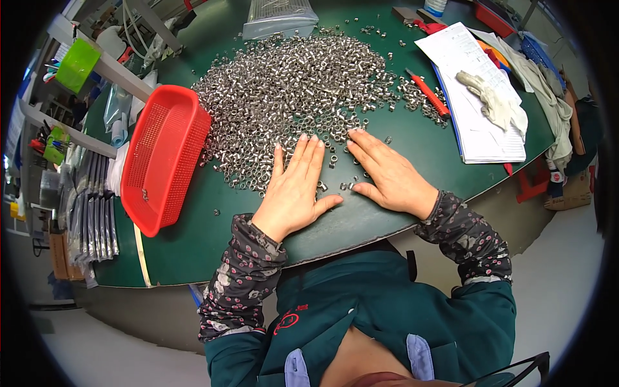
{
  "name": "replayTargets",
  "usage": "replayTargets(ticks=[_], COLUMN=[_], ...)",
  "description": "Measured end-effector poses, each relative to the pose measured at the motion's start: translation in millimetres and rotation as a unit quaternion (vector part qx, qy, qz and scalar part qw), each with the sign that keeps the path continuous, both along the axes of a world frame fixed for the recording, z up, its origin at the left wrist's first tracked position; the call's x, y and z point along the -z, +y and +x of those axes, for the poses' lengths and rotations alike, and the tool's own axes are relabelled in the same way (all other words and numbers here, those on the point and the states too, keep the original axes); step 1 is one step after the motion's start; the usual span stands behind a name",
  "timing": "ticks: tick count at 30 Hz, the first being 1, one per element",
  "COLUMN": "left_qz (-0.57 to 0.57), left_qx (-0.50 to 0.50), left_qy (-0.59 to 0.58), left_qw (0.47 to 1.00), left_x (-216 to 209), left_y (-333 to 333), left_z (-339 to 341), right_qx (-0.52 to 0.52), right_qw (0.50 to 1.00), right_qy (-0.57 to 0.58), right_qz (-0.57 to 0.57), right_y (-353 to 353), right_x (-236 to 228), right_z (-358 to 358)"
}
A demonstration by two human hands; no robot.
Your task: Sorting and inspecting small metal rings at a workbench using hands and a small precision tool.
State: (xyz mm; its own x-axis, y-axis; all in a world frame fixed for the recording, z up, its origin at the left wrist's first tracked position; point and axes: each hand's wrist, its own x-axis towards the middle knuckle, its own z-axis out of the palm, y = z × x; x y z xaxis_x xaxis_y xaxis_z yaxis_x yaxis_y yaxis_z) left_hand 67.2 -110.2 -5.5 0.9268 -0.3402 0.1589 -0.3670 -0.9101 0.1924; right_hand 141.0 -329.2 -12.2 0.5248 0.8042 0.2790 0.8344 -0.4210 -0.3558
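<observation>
A broad heap of small shiny metal rings (284,80) covers the middle of the green table (412,158). At its near edge my left hand (293,187) lies flat, fingers stretched forward over the rings and thumb out to the right. My right hand (390,171) rests to the right of it, palm down, fingers pointing forward and left with the tips at the rings. A few loose rings (347,186) lie between my two thumbs. Whatever is under my palms is hidden.
A red perforated basket (164,158) stands left of the heap, a small piece inside. To the right are a red-handled tool (427,92), papers on a clipboard (474,138) and a whitish glove (490,103). Bagged parts (93,213) are stacked far left; a clear plastic bag (280,16) lies behind.
</observation>
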Motion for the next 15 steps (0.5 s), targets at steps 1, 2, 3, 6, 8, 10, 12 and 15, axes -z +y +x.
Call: replayTargets(ticks=[1, 2, 3, 6, 8, 10, 12, 15], left_qz=[0.006, 0.012, 0.003, 0.007, 0.003, 0.011, 0.010, -0.004], left_qx=[0.011, 0.023, 0.035, 0.021, 0.018, 0.003, -0.001, 0.007], left_qy=[-0.018, -0.036, -0.036, -0.010, -0.012, -0.026, -0.030, -0.014], left_qw=[1.000, 0.999, 0.999, 1.000, 1.000, 1.000, 0.999, 1.000], left_x=[-1.4, -2.5, -2.1, 5.8, 7.0, 9.2, 7.0, 0.5], left_y=[-2.1, -4.9, -8.9, -11.1, -7.5, -4.1, -4.6, -3.9], left_z=[3.3, 6.8, 10.4, 15.8, 15.5, 14.7, 13.2, 10.4], right_qx=[0.000, 0.004, 0.008, 0.020, 0.018, 0.015, 0.013, 0.005], right_qw=[1.000, 0.999, 0.998, 0.998, 0.998, 0.998, 0.998, 0.999], right_qy=[-0.001, -0.030, -0.060, -0.054, -0.054, -0.053, -0.055, -0.047], right_qz=[0.000, -0.012, -0.024, -0.025, -0.021, -0.017, -0.023, -0.020], right_y=[2.0, 4.6, 6.3, 7.8, 5.7, 4.2, 3.0, 4.1], right_x=[0.1, 1.3, 2.7, 5.4, 6.7, 7.2, 6.0, 4.1], right_z=[0.2, 0.4, 0.4, -0.6, -1.2, -1.5, -1.6, -1.4])
